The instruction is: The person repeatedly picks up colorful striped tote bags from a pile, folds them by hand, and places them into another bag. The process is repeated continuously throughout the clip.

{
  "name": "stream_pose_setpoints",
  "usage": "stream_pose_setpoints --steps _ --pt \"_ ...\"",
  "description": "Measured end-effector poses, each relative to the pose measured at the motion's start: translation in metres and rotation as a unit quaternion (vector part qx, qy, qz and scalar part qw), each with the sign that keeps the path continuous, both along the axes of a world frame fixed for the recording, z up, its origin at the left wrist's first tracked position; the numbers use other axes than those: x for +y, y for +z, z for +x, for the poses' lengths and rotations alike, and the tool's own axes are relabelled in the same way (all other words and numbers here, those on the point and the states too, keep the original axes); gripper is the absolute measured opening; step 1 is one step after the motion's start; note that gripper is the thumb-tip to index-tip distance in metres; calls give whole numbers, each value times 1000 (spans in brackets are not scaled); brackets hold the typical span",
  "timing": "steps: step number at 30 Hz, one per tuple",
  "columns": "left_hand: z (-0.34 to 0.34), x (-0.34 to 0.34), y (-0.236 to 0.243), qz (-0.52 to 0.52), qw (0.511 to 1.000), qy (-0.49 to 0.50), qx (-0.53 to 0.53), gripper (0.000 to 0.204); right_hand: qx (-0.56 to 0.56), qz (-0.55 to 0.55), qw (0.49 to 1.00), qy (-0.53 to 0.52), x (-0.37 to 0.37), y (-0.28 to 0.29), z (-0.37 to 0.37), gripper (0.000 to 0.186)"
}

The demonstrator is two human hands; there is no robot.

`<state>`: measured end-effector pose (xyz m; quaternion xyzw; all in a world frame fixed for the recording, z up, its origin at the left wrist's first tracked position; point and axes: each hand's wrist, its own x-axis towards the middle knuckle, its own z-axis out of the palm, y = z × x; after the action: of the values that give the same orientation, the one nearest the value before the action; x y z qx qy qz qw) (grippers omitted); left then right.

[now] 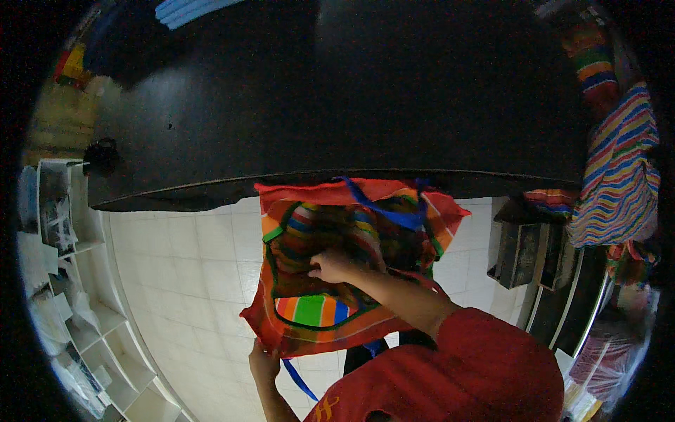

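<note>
A striped cloth bag [309,344], mostly orange and red with blue straps, hangs in front of me with its wide, dark-edged mouth facing up. My left hand [264,364] is closed on the bag's near left edge. Over the mouth reaches my right hand [334,269], its fingers curled together against the dim striped inside. Whether they pinch the cloth or something else there cannot be made out. One blue strap [383,211] loops across the far side of the mouth; another blue strap [299,380] dangles below the near edge.
A large black-topped table [351,105] stands just beyond the bag, with folded light blue cloth [193,10] at its far left. White shelving [105,309] lines the left. Striped fabric [619,176] hangs at the right, near black crates [517,253].
</note>
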<state>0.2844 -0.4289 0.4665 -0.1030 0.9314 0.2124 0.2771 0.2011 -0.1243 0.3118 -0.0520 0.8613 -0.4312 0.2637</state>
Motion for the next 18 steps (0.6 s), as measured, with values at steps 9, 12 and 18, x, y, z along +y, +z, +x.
stream_pose_setpoints --steps 9,12,18 --pt "-37 120 76 -310 940 -92 104 106 256 423 809 -318 226 99 114 71" --pt "-50 147 52 -326 889 -215 238 99 125 283 871 -383 239 75 139 91" --pt "-41 248 -35 13 851 -508 134 82 44 233 887 -396 208 66 150 93"
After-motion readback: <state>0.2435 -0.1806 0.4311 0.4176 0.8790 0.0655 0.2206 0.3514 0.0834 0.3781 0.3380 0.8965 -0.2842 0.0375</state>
